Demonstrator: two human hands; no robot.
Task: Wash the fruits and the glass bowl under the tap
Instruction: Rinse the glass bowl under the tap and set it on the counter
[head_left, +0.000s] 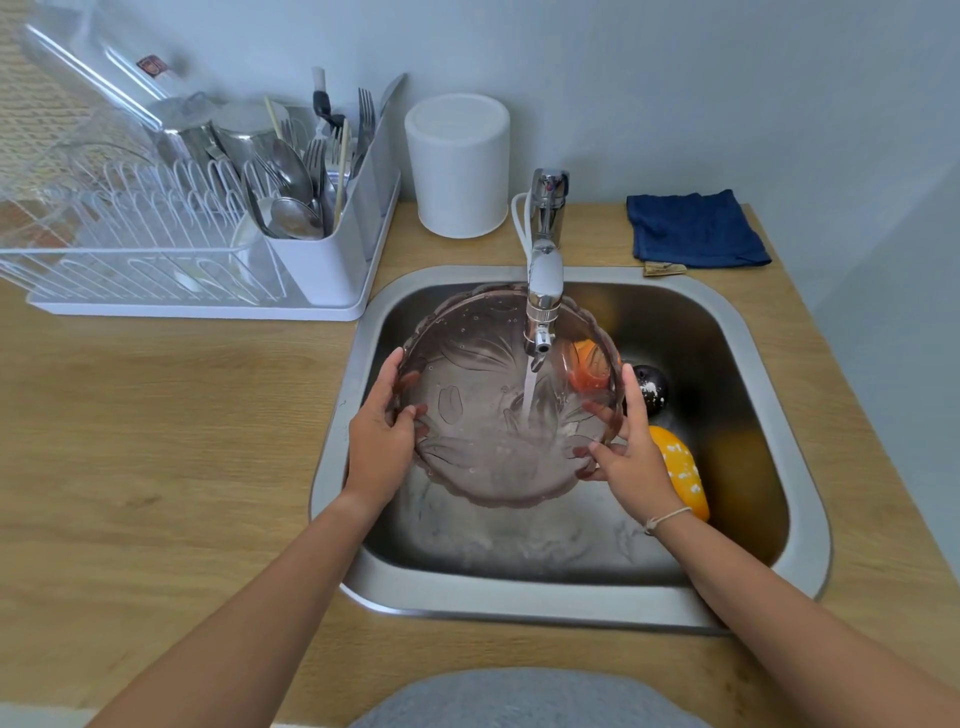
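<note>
A tinted glass bowl (483, 384) with a scalloped rim is tilted over the steel sink (779, 415), under the tap (543, 291). Water runs from the tap into the bowl. My left hand (382, 436) grips the bowl's left rim. My right hand (631, 457) grips its right rim. Three fruits lie in the sink on the right: an orange one (589, 366) seen through the glass, a dark round one (652, 387), and a yellow-orange one (683, 470) partly behind my right wrist.
A white dish rack (171, 249) with cutlery and glasses stands on the wooden counter (156, 426) at the left. A white canister (460, 166) stands behind the sink. A folded blue cloth (696, 228) lies at the back right.
</note>
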